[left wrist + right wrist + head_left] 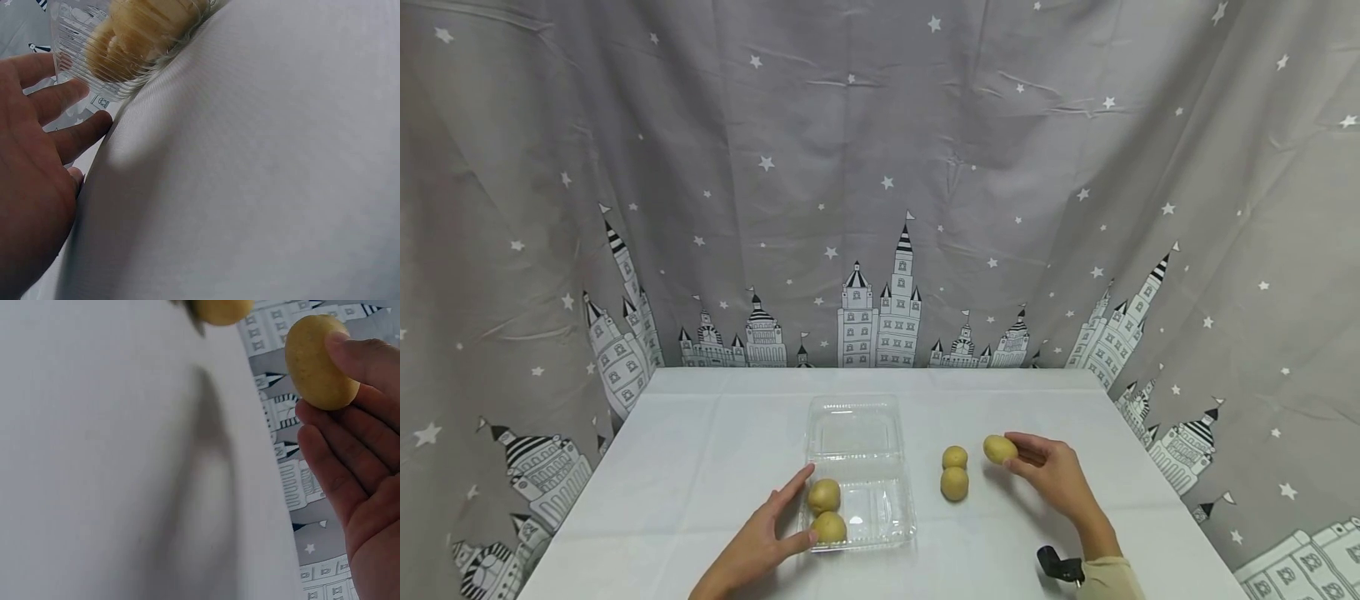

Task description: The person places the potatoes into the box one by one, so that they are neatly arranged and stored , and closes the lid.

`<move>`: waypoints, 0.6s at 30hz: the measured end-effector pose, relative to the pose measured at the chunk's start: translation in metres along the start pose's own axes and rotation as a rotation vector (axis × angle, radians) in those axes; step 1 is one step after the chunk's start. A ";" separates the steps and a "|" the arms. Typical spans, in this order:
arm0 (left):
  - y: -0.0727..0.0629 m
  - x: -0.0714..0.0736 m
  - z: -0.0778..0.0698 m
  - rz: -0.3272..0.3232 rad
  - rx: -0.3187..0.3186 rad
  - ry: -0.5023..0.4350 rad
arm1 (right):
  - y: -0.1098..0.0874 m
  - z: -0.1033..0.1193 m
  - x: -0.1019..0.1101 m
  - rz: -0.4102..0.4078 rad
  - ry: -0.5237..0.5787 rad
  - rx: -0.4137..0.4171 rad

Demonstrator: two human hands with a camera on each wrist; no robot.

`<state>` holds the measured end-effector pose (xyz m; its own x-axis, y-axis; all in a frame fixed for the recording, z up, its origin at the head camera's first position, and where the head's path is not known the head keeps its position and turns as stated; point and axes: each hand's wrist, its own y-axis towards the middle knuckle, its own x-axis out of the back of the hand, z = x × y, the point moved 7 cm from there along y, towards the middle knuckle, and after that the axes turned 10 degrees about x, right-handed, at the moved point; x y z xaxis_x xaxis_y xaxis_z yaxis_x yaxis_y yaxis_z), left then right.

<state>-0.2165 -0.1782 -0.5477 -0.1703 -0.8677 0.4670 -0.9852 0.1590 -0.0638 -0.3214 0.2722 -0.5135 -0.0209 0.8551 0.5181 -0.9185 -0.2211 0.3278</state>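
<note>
Between the thumb and fingers of my right hand (1054, 473) is a yellow potato (1000, 449), lifted off the table; the right wrist view shows the thumb across the potato (320, 362). My left hand (763, 533) lies along the left side of a clear plastic clamshell container (880, 508), fingers spread and fairly straight, fingertips right at its wall. Inside the container's left half sit two potatoes, a rear one (824, 496) and a front one (830, 527). The left wrist view shows potatoes (147, 31) through the ribbed plastic wall.
Two more potatoes, one behind (955, 457) the other (954, 483), stand on the white table (1037, 400) between the container and my right hand. The container's lid (854, 427) lies open towards the back. A grey curtain (880, 167) with printed castles hangs behind the table.
</note>
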 end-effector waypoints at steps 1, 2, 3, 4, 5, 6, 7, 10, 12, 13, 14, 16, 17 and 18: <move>0.000 0.000 0.000 0.002 0.001 -0.003 | 0.000 0.003 -0.001 0.001 0.004 0.007; 0.000 0.000 0.000 0.004 0.002 -0.006 | 0.000 0.005 -0.001 0.000 0.008 0.011; 0.000 0.000 0.000 0.006 0.004 -0.007 | 0.000 0.008 -0.002 -0.001 0.013 0.012; 0.000 0.000 0.000 0.008 0.006 -0.009 | 0.000 0.010 -0.003 -0.002 0.012 0.014; 0.000 0.000 0.000 0.010 0.009 -0.011 | 0.000 0.012 -0.004 -0.005 0.008 0.011; -0.001 0.000 0.000 0.014 0.011 -0.015 | 0.000 0.014 -0.004 -0.009 0.007 0.007; -0.001 0.000 0.000 0.017 0.014 -0.020 | 0.000 0.016 -0.005 -0.013 0.000 0.005; -0.001 0.000 -0.001 0.019 0.008 -0.028 | 0.000 0.022 -0.007 -0.024 0.004 -0.002; -0.001 0.000 -0.001 0.021 0.000 -0.032 | -0.001 0.026 -0.008 -0.024 0.017 -0.003; -0.002 0.000 -0.001 0.020 -0.004 -0.032 | -0.001 0.029 -0.009 -0.023 0.018 -0.002; -0.002 -0.001 0.000 0.021 -0.001 -0.035 | -0.001 0.031 -0.009 -0.022 0.021 -0.005; -0.002 -0.001 0.002 0.023 0.009 -0.042 | -0.002 0.035 -0.011 -0.021 0.018 -0.008; -0.001 -0.002 0.003 0.024 0.017 -0.046 | -0.002 0.037 -0.011 -0.018 0.012 -0.008; -0.001 -0.002 0.004 0.023 0.020 -0.047 | -0.003 0.039 -0.012 -0.014 0.005 -0.009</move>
<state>-0.2151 -0.1787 -0.5521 -0.1930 -0.8854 0.4229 -0.9811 0.1699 -0.0921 -0.3031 0.2443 -0.4898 -0.0098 0.8604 0.5095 -0.9222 -0.2048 0.3280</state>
